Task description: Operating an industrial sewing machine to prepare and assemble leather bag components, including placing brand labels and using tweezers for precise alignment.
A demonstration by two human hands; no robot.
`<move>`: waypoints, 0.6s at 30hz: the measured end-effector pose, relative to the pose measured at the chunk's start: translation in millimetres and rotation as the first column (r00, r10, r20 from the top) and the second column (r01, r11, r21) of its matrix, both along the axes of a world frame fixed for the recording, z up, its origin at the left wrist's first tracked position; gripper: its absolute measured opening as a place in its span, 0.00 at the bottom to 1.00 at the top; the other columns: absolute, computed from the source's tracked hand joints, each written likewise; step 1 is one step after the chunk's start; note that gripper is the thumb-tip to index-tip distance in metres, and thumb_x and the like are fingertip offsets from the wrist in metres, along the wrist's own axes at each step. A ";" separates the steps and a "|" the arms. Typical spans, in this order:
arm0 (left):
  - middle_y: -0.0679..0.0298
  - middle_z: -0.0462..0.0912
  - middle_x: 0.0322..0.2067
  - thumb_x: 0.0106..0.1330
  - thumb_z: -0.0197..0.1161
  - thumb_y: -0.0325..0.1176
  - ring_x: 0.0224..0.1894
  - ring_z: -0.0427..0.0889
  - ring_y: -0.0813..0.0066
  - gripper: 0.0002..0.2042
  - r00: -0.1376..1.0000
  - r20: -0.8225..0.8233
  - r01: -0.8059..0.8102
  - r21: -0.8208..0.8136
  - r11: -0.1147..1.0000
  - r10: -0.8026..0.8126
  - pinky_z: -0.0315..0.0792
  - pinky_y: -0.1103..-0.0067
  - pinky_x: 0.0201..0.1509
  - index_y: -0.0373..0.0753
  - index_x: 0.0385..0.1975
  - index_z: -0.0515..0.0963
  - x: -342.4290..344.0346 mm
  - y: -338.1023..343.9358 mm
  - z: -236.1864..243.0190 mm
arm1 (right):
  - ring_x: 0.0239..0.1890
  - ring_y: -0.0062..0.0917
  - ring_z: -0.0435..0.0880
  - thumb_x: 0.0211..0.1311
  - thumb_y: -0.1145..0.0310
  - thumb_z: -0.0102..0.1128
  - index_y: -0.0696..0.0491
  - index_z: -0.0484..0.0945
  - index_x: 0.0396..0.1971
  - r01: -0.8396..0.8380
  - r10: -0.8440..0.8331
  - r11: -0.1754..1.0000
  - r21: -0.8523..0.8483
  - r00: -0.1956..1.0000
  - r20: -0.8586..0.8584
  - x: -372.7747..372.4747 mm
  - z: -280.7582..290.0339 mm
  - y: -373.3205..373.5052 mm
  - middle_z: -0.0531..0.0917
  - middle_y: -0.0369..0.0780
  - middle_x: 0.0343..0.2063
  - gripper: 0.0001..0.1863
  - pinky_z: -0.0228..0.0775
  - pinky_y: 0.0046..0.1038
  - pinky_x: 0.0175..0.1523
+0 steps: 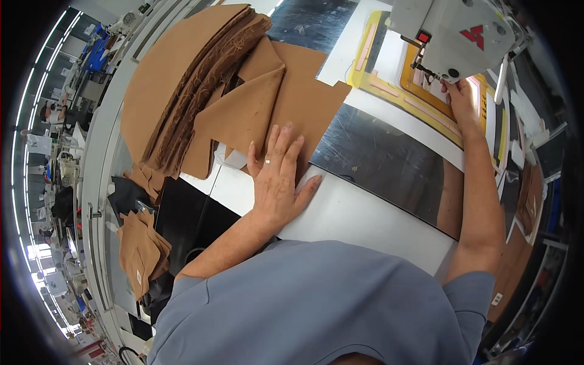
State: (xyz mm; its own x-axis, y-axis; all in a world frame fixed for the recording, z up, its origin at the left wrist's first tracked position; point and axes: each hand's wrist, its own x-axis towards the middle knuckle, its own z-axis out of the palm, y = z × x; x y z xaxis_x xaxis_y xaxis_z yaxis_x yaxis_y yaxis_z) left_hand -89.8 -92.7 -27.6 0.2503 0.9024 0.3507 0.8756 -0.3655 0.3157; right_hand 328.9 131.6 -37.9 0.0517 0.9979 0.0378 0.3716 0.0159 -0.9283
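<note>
Resting left hand [278, 177], open and spread, partly on brown fabric [307, 76] toward the table's [344, 213] left edge (probably to steady loose folds), with right hand [460, 97] below the machine head [468, 36], grip too small to tell.

I count two bare hands: one left hand [277, 179] at centre, showing five fingers [295, 150], thumb included, and one ring [267, 162]; one right hand [460, 100] at upper right. I see one sewing machine head [447, 33] there, one large brown stack [173, 70] at upper left, layers uncountable for me, and two smaller brown bundles [141, 252] at left.
</note>
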 end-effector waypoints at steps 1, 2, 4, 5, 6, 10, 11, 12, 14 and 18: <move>0.48 0.56 0.75 0.63 0.68 0.46 0.78 0.52 0.47 0.36 0.998 -0.037 -0.050 -0.008 0.999 0.050 0.33 0.46 0.75 0.35 0.67 0.65 -0.5 2.6 3.2 | 0.35 0.18 0.75 0.74 0.65 0.55 0.57 0.79 0.46 -0.006 0.006 1.000 0.001 1.000 0.008 -1.7 -1.8 0.7 0.81 0.33 0.33 0.11 0.69 0.23 0.47; 0.53 0.65 0.72 0.63 0.70 0.40 0.75 0.62 0.55 0.31 0.992 -0.052 -0.110 0.025 0.994 0.112 0.43 0.49 0.75 0.37 0.65 0.71 0.7 3.3 8.7 | 0.35 0.17 0.75 0.75 0.64 0.54 0.57 0.79 0.46 0.043 -0.051 0.990 0.134 0.997 0.061 -1.7 -3.9 -1.1 0.81 0.33 0.33 0.12 0.69 0.23 0.47; 0.56 0.71 0.68 0.62 0.70 0.35 0.72 0.68 0.60 0.27 0.994 -0.081 -0.064 0.065 0.996 0.070 0.50 0.54 0.73 0.38 0.62 0.74 -13.3 7.6 4.9 | 0.35 0.17 0.75 0.76 0.63 0.54 0.57 0.79 0.48 0.108 -0.159 0.951 0.291 0.974 0.160 -4.1 -2.4 -8.2 0.82 0.33 0.34 0.13 0.71 0.24 0.47; 0.59 0.77 0.64 0.61 0.69 0.30 0.68 0.74 0.64 0.24 0.993 -0.119 -0.009 0.103 0.995 0.021 0.57 0.58 0.71 0.40 0.60 0.77 -19.2 11.3 3.6 | 0.35 0.17 0.75 0.76 0.63 0.54 0.57 0.79 0.48 0.103 -0.157 0.951 0.292 0.974 0.166 -2.0 -0.4 -15.2 0.82 0.33 0.34 0.13 0.71 0.24 0.47; 0.65 0.86 0.52 0.57 0.68 0.21 0.57 0.84 0.69 0.21 0.992 -0.125 0.019 0.212 0.977 0.008 0.69 0.67 0.62 0.42 0.53 0.83 -21.1 17.7 9.1 | 0.36 0.17 0.75 0.76 0.63 0.55 0.57 0.79 0.49 0.079 -0.141 0.960 0.269 0.965 0.220 -7.1 6.1 -27.4 0.82 0.33 0.35 0.13 0.71 0.24 0.47; 0.67 0.90 0.43 0.58 0.66 0.18 0.44 0.88 0.70 0.18 0.996 0.018 0.086 0.187 0.979 -0.091 0.74 0.72 0.51 0.43 0.47 0.86 -36.1 28.0 24.6 | 0.39 0.17 0.76 0.70 0.66 0.63 0.54 0.80 0.50 -0.036 0.010 0.997 0.068 0.936 0.352 -45.6 41.2 -89.6 0.84 0.35 0.39 0.13 0.70 0.24 0.48; 0.67 0.90 0.43 0.58 0.66 0.18 0.44 0.88 0.70 0.18 0.995 0.022 0.090 0.191 0.978 -0.096 0.74 0.72 0.51 0.43 0.47 0.86 -33.5 28.9 36.7 | 0.44 0.21 0.78 0.65 0.66 0.67 0.54 0.80 0.52 -0.147 0.079 0.978 0.149 0.919 0.385 -59.2 47.7 -106.5 0.84 0.36 0.43 0.18 0.71 0.27 0.51; 0.66 0.90 0.42 0.58 0.65 0.17 0.44 0.88 0.69 0.17 0.982 0.123 0.122 0.183 0.976 -0.145 0.75 0.73 0.51 0.42 0.46 0.86 -28.4 30.2 48.6 | 0.49 0.24 0.80 0.59 0.67 0.72 0.53 0.79 0.54 -0.253 0.140 0.941 0.224 0.896 0.422 -74.3 53.6 -122.7 0.85 0.37 0.47 0.23 0.71 0.29 0.55; 0.62 0.90 0.38 0.56 0.66 0.18 0.40 0.88 0.69 0.15 0.920 0.291 0.231 0.141 0.963 -0.264 0.76 0.77 0.50 0.38 0.44 0.86 -18.7 31.0 74.6 | 0.63 0.32 0.76 0.47 0.67 0.77 0.52 0.78 0.57 -0.312 0.110 0.797 0.517 0.917 0.384 -123.3 73.3 -151.6 0.82 0.41 0.55 0.33 0.66 0.38 0.67; 0.63 0.89 0.37 0.60 0.66 0.22 0.36 0.87 0.72 0.16 0.659 0.516 0.609 0.061 0.790 -0.548 0.76 0.75 0.41 0.40 0.48 0.85 0.4 39.9 118.2 | 0.72 0.36 0.67 0.48 0.68 0.74 0.53 0.76 0.59 -0.363 0.098 0.663 0.655 0.909 0.405 -142.8 107.2 -175.3 0.79 0.44 0.60 0.34 0.56 0.45 0.75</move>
State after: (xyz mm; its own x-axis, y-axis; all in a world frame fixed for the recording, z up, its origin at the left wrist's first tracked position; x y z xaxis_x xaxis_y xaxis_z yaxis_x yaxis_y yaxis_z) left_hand -89.4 -52.9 90.6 0.5601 0.6722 0.4841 0.2146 -0.6822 0.6990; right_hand 186.1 -43.7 69.3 -0.3233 0.6386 0.6984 0.5222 0.7359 -0.4311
